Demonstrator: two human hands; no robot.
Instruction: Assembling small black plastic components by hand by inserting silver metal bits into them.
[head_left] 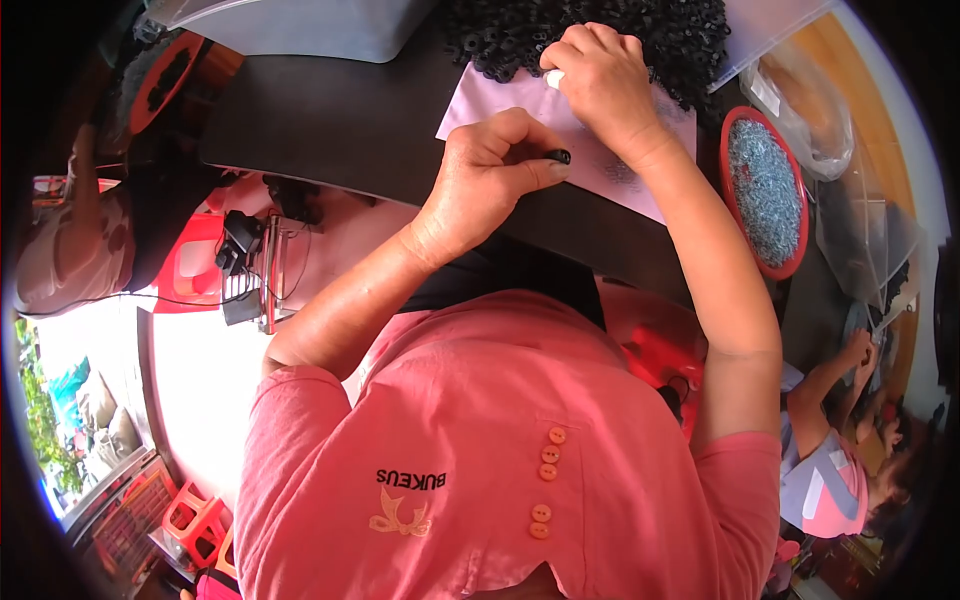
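Between the thumb and forefinger of my left hand point(490, 170) is pinched a small black ring-shaped part point(558, 157), held above the near edge of a pinkish-white sheet point(480, 105). My right hand point(605, 85) is curled at the near edge of a large pile of small black ring-like parts point(500, 45). Something white covers the tip of one of its digits. Whatever its fingers hold, if anything, is hidden. Small thin metallic pieces point(622, 175) lie scattered on the sheet by my right wrist.
A red oval basin point(728, 190) of small silvery-blue pieces stands right of the sheet. Beyond the dark table point(310, 120) are a grey bin point(300, 30) and a clear plastic bag point(800, 110). Other people sit at the far left and right; a red stool point(195, 525) is lower left.
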